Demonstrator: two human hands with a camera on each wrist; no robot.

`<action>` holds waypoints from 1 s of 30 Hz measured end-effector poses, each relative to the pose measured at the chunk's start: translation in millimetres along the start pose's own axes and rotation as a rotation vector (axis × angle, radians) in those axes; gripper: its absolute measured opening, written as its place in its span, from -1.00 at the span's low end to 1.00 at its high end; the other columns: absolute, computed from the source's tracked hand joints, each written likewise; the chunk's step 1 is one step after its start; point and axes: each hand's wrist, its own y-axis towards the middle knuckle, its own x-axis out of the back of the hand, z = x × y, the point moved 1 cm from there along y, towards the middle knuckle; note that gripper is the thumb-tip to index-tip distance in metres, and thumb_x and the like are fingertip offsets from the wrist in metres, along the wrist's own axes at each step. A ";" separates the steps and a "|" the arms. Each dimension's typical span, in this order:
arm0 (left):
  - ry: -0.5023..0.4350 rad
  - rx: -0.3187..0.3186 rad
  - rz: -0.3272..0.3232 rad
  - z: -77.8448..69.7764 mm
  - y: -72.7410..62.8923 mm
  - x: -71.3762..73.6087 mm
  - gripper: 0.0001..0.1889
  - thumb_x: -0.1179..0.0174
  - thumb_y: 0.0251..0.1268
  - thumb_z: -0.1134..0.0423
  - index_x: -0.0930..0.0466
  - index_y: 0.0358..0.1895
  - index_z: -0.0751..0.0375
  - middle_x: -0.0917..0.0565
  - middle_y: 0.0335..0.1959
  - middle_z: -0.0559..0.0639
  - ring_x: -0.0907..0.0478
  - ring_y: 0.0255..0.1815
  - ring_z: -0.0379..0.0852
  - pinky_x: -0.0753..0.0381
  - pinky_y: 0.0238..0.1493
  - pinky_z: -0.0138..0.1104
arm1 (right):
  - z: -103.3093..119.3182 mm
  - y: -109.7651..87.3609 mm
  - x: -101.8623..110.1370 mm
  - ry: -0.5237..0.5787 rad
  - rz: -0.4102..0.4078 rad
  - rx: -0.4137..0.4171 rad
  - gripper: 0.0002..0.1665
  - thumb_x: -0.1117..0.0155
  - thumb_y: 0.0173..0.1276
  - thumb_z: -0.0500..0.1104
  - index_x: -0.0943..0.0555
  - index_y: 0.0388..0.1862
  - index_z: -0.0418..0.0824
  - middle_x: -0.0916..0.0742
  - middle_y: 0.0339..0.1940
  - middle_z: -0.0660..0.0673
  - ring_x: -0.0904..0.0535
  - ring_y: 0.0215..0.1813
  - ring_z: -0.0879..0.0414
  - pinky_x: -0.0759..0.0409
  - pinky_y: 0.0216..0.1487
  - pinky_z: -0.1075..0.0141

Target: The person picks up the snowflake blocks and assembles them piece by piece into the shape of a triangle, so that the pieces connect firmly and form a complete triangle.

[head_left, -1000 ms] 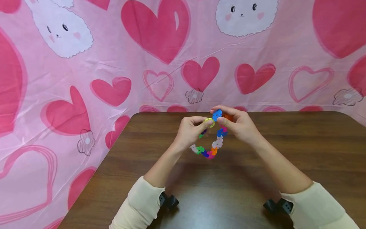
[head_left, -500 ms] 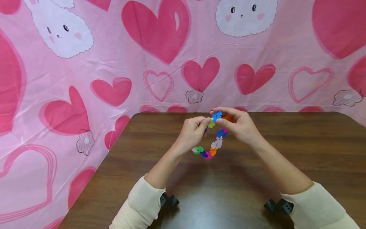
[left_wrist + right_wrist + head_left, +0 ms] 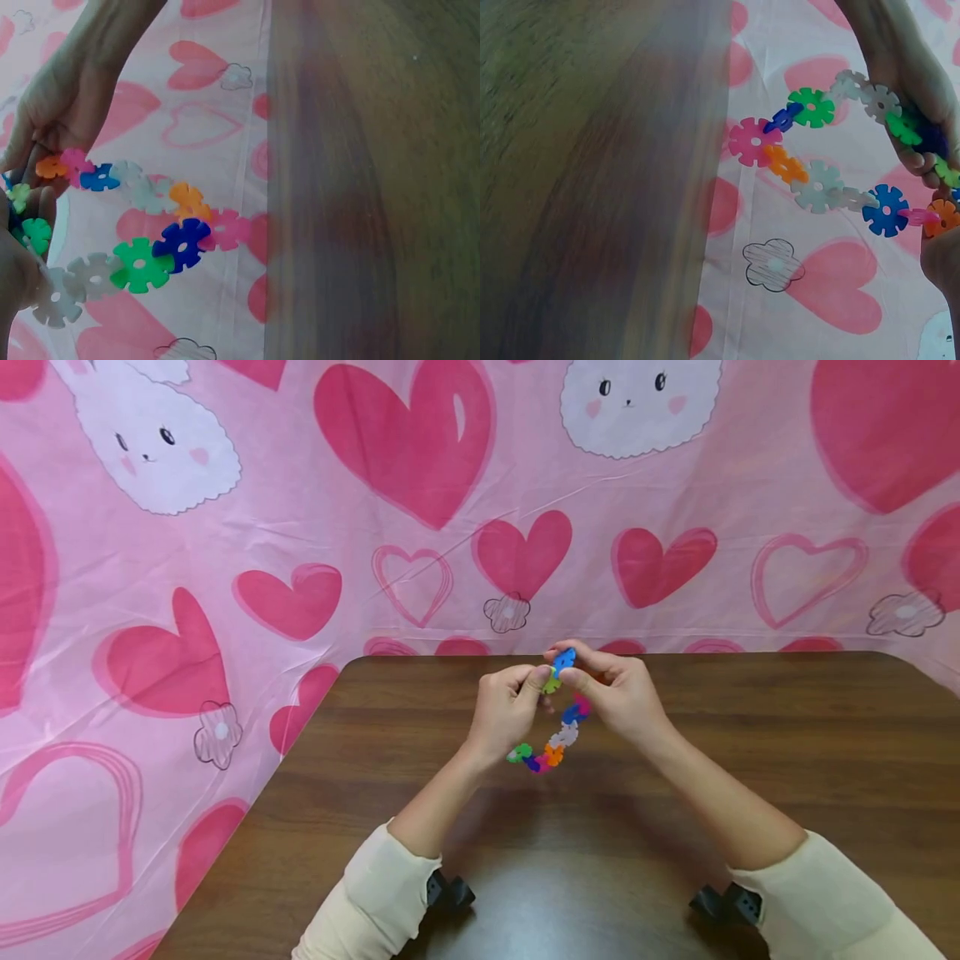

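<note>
A chain of slotted plastic snowflake discs (image 3: pixel 554 755) hangs in a loop below both hands, held above the table. My left hand (image 3: pixel 504 710) pinches a yellow-green disc (image 3: pixel 552 682) between thumb and fingers. With thumb and fingertips my right hand (image 3: pixel 621 689) pinches a light blue disc (image 3: pixel 564 661), which meets the yellow-green one edge to edge at an angle. In the left wrist view, white, green (image 3: pixel 140 265), dark blue (image 3: pixel 182 245), pink and orange discs curve round between the hands. The right wrist view shows the same loop, with a pink disc (image 3: pixel 755 141) at its far bend.
A brown wooden table (image 3: pixel 720 777) lies under the hands. Behind and to the left hangs a pink cloth (image 3: pixel 300 510) printed with hearts and rabbits. Black wrist cameras (image 3: pixel 450 892) are strapped under both cream sleeves (image 3: pixel 375 893).
The yellow-green disc has turned and come up against the light blue disc. Both hands have drawn closer together, the right one shifting slightly left. The hanging loop has swung a little.
</note>
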 end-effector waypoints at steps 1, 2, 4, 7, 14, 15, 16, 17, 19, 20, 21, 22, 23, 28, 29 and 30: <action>-0.005 -0.011 -0.010 0.1 -0.1 -0.5 -0.69 -0.06 0.34 0.32 -0.58 -0.53 0.47 -0.56 -0.71 0.20 -0.58 -0.65 0.09 -0.52 -0.64 -0.34 | 0.1 -0.1 -0.9 0.007 -0.007 -0.003 -0.60 -0.19 0.27 -0.34 -0.51 0.09 -0.44 -0.70 -0.12 -0.08 -0.62 -0.06 0.14 -0.57 -0.10 0.33; -0.010 -0.020 -0.019 0.2 -0.1 -0.9 -0.69 -0.06 0.34 0.33 -0.58 -0.53 0.47 -0.56 -0.71 0.22 -0.58 -0.65 0.11 -0.51 -0.64 -0.34 | 0.1 -0.2 -1.6 0.015 -0.015 -0.005 -0.60 -0.19 0.28 -0.33 -0.50 0.09 -0.45 -0.71 -0.12 -0.05 -0.62 -0.05 0.15 -0.55 -0.07 0.33; -0.012 -0.035 -0.035 -0.1 0.2 -1.6 -0.70 -0.06 0.33 0.34 -0.59 -0.52 0.48 -0.56 -0.71 0.22 -0.58 -0.66 0.09 -0.51 -0.64 -0.35 | 0.5 -0.2 -2.9 0.040 -0.033 -0.009 -0.59 -0.18 0.28 -0.33 -0.49 0.10 -0.48 -0.71 -0.13 -0.02 -0.61 -0.04 0.15 -0.54 -0.06 0.33; -0.025 -0.036 -0.054 -1.2 0.6 -2.3 -0.69 -0.06 0.34 0.33 -0.59 -0.52 0.49 -0.56 -0.72 0.20 -0.58 -0.67 0.07 -0.56 -0.61 -0.24 | 1.1 0.2 -4.0 0.058 -0.048 -0.009 -0.58 -0.19 0.28 -0.32 -0.48 0.09 -0.49 -0.71 -0.13 -0.01 -0.61 -0.03 0.15 -0.54 -0.06 0.32; -0.020 -0.014 -0.067 -0.6 1.1 -2.0 -0.66 -0.04 0.35 0.30 -0.59 -0.54 0.49 -0.57 -0.71 0.20 -0.59 -0.64 0.08 -0.53 -0.65 -0.28 | 2.6 1.4 -4.0 0.004 -0.013 -0.021 -0.60 -0.20 0.28 -0.32 -0.52 0.09 -0.43 -0.70 -0.09 -0.13 -0.61 -0.03 0.13 -0.55 -0.06 0.32; -0.009 -0.014 -0.068 -0.8 1.4 -1.5 -0.65 -0.05 0.35 0.29 -0.59 -0.54 0.48 -0.57 -0.72 0.19 -0.59 -0.64 0.07 -0.49 -0.67 -0.33 | 3.1 1.7 -4.1 -0.001 -0.003 -0.021 -0.60 -0.20 0.27 -0.32 -0.52 0.09 -0.43 -0.69 -0.08 -0.16 -0.61 -0.03 0.12 -0.55 -0.06 0.32; 0.002 -0.013 -0.069 -1.0 1.6 -1.0 -0.65 -0.05 0.35 0.29 -0.59 -0.55 0.47 -0.57 -0.72 0.18 -0.59 -0.64 0.06 -0.46 -0.69 -0.37 | 3.7 2.0 -4.0 -0.014 0.006 -0.020 -0.60 -0.21 0.26 -0.32 -0.53 0.08 -0.42 -0.69 -0.08 -0.17 -0.61 -0.03 0.12 -0.55 -0.05 0.32; 0.005 -0.010 -0.069 -1.2 1.9 -0.4 -0.66 -0.05 0.35 0.29 -0.60 -0.54 0.47 -0.58 -0.71 0.18 -0.59 -0.64 0.06 -0.45 -0.70 -0.38 | 4.2 2.8 -3.6 -0.024 0.013 -0.019 -0.60 -0.22 0.26 -0.32 -0.53 0.08 -0.42 -0.68 -0.08 -0.19 -0.61 -0.03 0.12 -0.55 -0.05 0.32; 0.002 0.006 -0.060 -1.5 2.6 0.3 -0.66 -0.04 0.36 0.28 -0.61 -0.52 0.46 -0.60 -0.69 0.18 -0.59 -0.63 0.06 -0.49 -0.66 -0.36 | 5.3 4.5 -1.5 -0.056 0.024 -0.021 -0.59 -0.24 0.25 -0.30 -0.54 0.07 -0.40 -0.69 -0.08 -0.19 -0.61 -0.04 0.13 -0.56 -0.08 0.34; 0.001 0.018 -0.050 -1.8 3.1 0.6 -0.65 -0.04 0.36 0.26 -0.62 -0.51 0.46 -0.61 -0.67 0.17 -0.60 -0.62 0.07 -0.52 -0.63 -0.34 | 5.9 5.1 0.2 -0.071 0.030 -0.028 -0.59 -0.24 0.25 -0.28 -0.54 0.08 -0.39 -0.69 -0.08 -0.18 -0.61 -0.05 0.14 -0.57 -0.10 0.36; -0.007 0.028 -0.037 -1.9 3.7 0.8 -0.64 -0.03 0.37 0.25 -0.62 -0.49 0.47 -0.62 -0.65 0.18 -0.60 -0.61 0.08 -0.55 -0.59 -0.32 | 6.6 5.6 2.2 -0.086 0.037 -0.033 -0.58 -0.25 0.25 -0.27 -0.54 0.09 -0.37 -0.69 -0.08 -0.16 -0.62 -0.09 0.14 -0.58 -0.15 0.40; -0.013 0.044 -0.027 -2.0 4.4 1.2 -0.64 -0.02 0.37 0.24 -0.63 -0.47 0.47 -0.63 -0.63 0.18 -0.60 -0.61 0.08 -0.58 -0.55 -0.32 | 7.0 6.3 4.3 -0.096 0.046 -0.040 -0.57 -0.25 0.25 -0.25 -0.54 0.10 -0.35 -0.69 -0.07 -0.14 -0.61 -0.12 0.14 -0.57 -0.24 0.45; -0.019 0.057 -0.020 -2.2 4.9 1.8 -0.64 -0.02 0.38 0.23 -0.63 -0.45 0.47 -0.64 -0.61 0.19 -0.60 -0.60 0.09 -0.59 -0.51 -0.30 | 7.3 6.8 6.6 -0.105 0.054 -0.049 -0.56 -0.24 0.27 -0.24 -0.53 0.12 -0.33 -0.69 -0.07 -0.11 -0.60 -0.21 0.15 -0.55 -0.34 0.48; -0.049 0.109 -0.024 -0.8 5.2 8.3 -0.63 -0.02 0.38 0.22 -0.62 -0.43 0.50 -0.62 -0.64 0.19 -0.62 -0.58 0.13 -0.60 -0.48 -0.31 | 5.8 7.5 14.6 -0.060 0.074 -0.061 -0.56 -0.08 0.39 -0.23 -0.43 0.22 -0.33 -0.68 -0.12 0.02 -0.58 -0.28 0.20 -0.55 -0.27 0.47; -0.060 0.109 -0.028 -0.1 5.1 9.7 -0.62 -0.02 0.39 0.22 -0.61 -0.43 0.51 -0.62 -0.64 0.22 -0.62 -0.57 0.14 -0.59 -0.49 -0.31 | 5.0 7.4 15.9 -0.030 0.067 -0.061 -0.56 -0.04 0.41 -0.24 -0.42 0.23 -0.34 -0.68 -0.11 0.03 -0.59 -0.23 0.20 -0.55 -0.15 0.44; -0.066 0.109 -0.034 0.6 5.1 11.0 -0.62 -0.01 0.39 0.22 -0.61 -0.43 0.52 -0.61 -0.64 0.22 -0.62 -0.58 0.11 -0.57 -0.53 -0.33 | 4.2 7.3 16.9 0.008 0.059 -0.058 -0.58 0.00 0.43 -0.25 -0.41 0.23 -0.34 -0.67 -0.09 0.02 -0.60 -0.14 0.17 -0.52 -0.04 0.40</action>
